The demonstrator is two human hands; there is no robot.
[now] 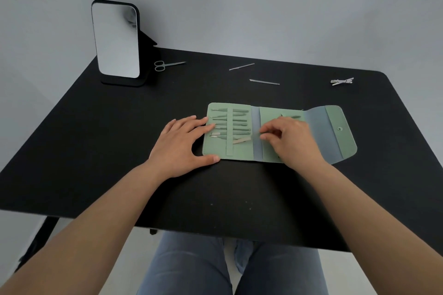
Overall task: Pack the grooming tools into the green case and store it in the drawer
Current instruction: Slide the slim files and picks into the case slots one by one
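Legs: jeans (191, 263) below the near bench edge.
Bench: black top (119, 151), it carries all things.
Left hand: the left hand (182, 143) lies flat with straight fingers on the case's left edge, thumb at its near corner.
Right hand: the right hand (291, 141) is over the middle panel, fingers curled; blurred, so I cannot tell if it pinches something.
Case: green case (242, 151) lies unfolded in the bench middle, tools (236, 124) under a strap in its left panel.
Far tools: two thin tools (241, 66) (264, 82), a clipper (341, 81) at far right, scissors (165, 65) just beside the mirror.
Mirror: mirror (116, 38) stands upright at far left.
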